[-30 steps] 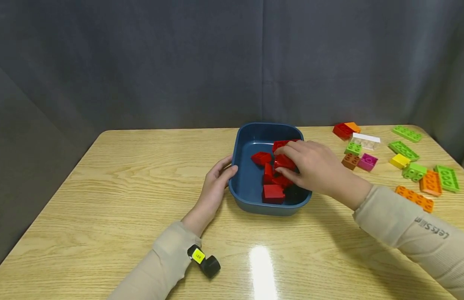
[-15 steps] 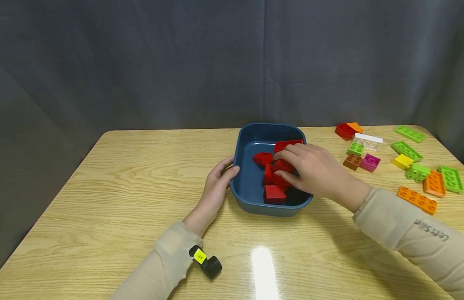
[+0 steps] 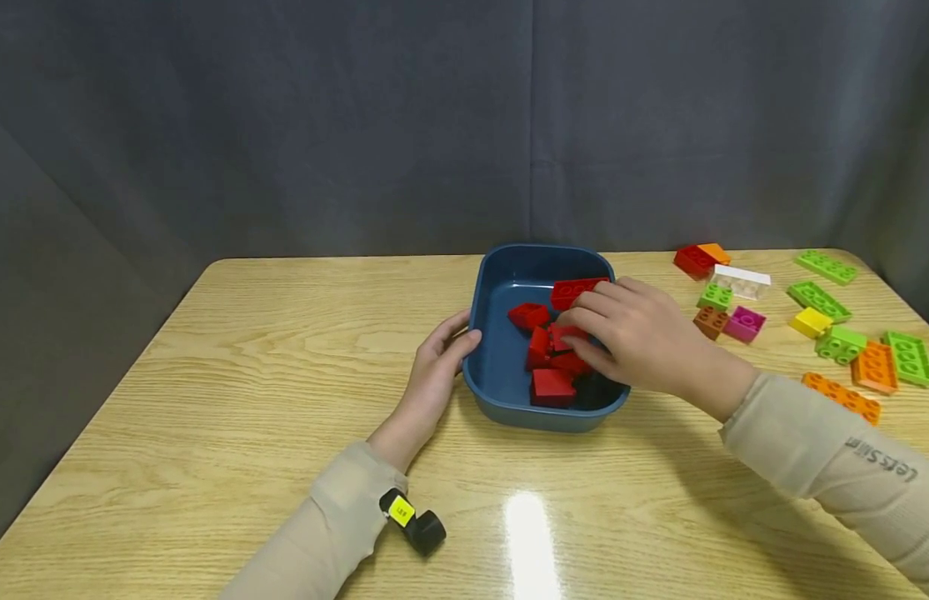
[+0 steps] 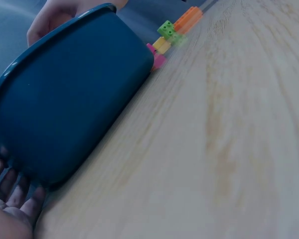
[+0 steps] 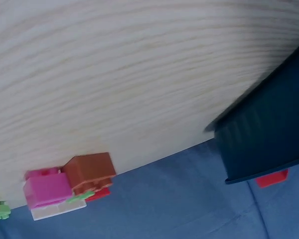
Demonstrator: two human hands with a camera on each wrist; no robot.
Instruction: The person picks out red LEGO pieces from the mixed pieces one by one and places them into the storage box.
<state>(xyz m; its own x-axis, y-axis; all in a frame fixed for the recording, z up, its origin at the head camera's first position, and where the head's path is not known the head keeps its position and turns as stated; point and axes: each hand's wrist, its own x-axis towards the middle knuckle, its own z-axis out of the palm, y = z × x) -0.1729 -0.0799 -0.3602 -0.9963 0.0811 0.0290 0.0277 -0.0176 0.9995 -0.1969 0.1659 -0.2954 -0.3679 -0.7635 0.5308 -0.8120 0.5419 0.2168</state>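
A dark blue plastic bin (image 3: 535, 419) stands at the middle of the table in the head view. Inside it lie several red toy bricks (image 3: 552, 387), mostly towards its right half. My left hand (image 3: 428, 375) holds the bin by its left side, thumb at the rim and fingers along the outer wall. Over the right rim reaches my right hand (image 3: 644, 337), its thumb and fingers spread apart around a red brick (image 3: 565, 337) among the others. The left wrist view shows the bin's outer wall (image 4: 74, 94) with left fingers (image 4: 20, 191) against it.
Right of the bin, loose bricks lie spread on the wooden table (image 3: 232, 400): a white brick (image 3: 741, 282), a magenta brick (image 3: 745, 324), a brown brick (image 3: 711, 322), a yellow brick (image 3: 811, 322), several green and orange ones. A grey curtain (image 3: 359, 125) hangs behind.
The red brick that my right hand held has gone down among the others in the bin, and the hand has drawn slightly right from it. My left hand keeps its hold.
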